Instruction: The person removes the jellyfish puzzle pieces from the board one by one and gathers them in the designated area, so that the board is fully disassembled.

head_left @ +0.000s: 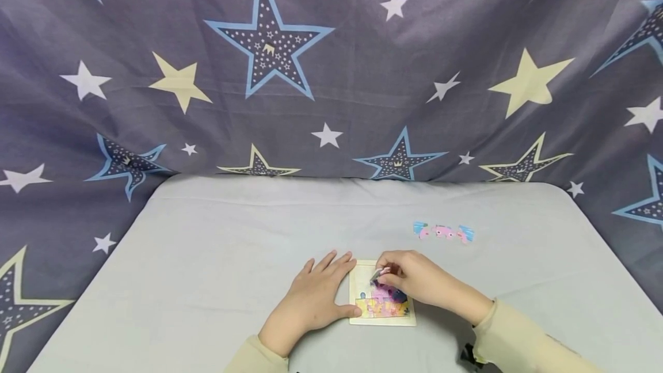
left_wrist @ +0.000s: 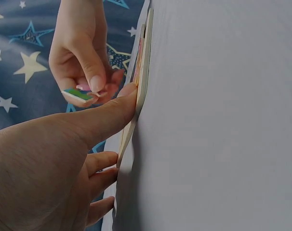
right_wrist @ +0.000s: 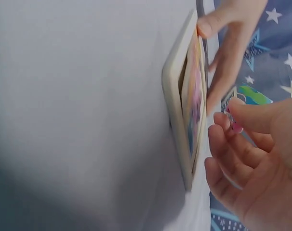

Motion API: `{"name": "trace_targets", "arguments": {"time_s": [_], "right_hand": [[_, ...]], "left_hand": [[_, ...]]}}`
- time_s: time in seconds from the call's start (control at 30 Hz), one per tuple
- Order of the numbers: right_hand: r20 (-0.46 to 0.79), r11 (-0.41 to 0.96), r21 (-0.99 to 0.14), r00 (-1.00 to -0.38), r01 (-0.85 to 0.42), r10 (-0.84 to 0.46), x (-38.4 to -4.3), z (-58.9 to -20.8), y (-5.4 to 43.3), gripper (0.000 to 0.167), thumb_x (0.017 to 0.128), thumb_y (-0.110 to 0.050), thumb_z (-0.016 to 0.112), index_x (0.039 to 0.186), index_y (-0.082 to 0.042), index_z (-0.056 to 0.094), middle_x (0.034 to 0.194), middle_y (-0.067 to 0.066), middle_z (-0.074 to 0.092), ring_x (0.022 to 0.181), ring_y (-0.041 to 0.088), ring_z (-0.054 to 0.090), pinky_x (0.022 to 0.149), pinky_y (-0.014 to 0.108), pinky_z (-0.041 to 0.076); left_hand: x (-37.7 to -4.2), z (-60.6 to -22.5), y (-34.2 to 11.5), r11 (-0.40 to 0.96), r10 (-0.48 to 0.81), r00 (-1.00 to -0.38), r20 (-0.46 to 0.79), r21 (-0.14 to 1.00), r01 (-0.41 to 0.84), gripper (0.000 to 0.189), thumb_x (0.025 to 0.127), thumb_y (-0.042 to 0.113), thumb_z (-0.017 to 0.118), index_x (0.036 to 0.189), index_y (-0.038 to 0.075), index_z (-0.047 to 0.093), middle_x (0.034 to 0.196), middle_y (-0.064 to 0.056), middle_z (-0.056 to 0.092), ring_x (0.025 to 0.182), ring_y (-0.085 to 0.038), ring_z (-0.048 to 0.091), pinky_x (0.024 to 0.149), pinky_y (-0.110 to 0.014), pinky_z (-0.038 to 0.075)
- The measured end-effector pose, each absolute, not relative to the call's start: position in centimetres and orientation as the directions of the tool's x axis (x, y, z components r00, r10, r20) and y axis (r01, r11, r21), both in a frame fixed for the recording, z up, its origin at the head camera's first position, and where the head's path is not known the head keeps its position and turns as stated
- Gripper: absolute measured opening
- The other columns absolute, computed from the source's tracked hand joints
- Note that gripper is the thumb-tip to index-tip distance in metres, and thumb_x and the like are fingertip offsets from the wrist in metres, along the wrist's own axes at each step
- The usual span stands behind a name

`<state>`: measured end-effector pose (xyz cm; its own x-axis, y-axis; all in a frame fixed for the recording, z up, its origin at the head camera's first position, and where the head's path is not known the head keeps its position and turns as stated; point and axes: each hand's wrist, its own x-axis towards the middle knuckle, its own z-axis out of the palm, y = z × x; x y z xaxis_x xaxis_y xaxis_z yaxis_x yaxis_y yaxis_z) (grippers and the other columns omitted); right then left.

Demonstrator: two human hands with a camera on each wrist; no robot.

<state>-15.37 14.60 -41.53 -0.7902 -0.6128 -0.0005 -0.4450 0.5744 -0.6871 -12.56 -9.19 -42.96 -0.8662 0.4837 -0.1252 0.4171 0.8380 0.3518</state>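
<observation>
A jigsaw puzzle board [head_left: 383,322] with a pale frame lies on the grey cloth, its lower rows filled with yellow and pink pieces. My right hand [head_left: 411,274] pinches a puzzle piece [left_wrist: 77,94] between thumb and fingers above the board. In the left wrist view that piece shows green and blue on its face; in the right wrist view a bit of pink [right_wrist: 237,128] also shows by the fingertips. My left hand [head_left: 317,297] is spread along the board's left side, its thumb resting on the near left corner and its fingers stretched out.
Beyond the board, to the right, several loose puzzle pieces [head_left: 444,232] in pink and blue lie in a row. A grey cloth [head_left: 207,258] covers the table. Behind it hangs a dark curtain [head_left: 357,73] with stars.
</observation>
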Motion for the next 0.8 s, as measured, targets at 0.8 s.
{"name": "trace_targets", "arguments": {"time_s": [0.8], "right_hand": [[0.091,0.718,-0.593,-0.917,-0.364,-0.390,-16.6,-41.4,21.1,0.009,0.094,-0.005,0.065,0.096,-0.008,0.073,0.085,-0.005,0.063,0.070,0.007,0.047,0.061,0.026,0.044]], "left_hand": [[-12.4,-42.8,-9.2,0.833,0.481,-0.869,-0.117,0.371,0.411,0.086,0.080,0.059,0.072,0.151,0.020,0.042,0.159,0.005,0.033,0.148,-0.025,0.024,0.115,-0.060,0.020]]}}
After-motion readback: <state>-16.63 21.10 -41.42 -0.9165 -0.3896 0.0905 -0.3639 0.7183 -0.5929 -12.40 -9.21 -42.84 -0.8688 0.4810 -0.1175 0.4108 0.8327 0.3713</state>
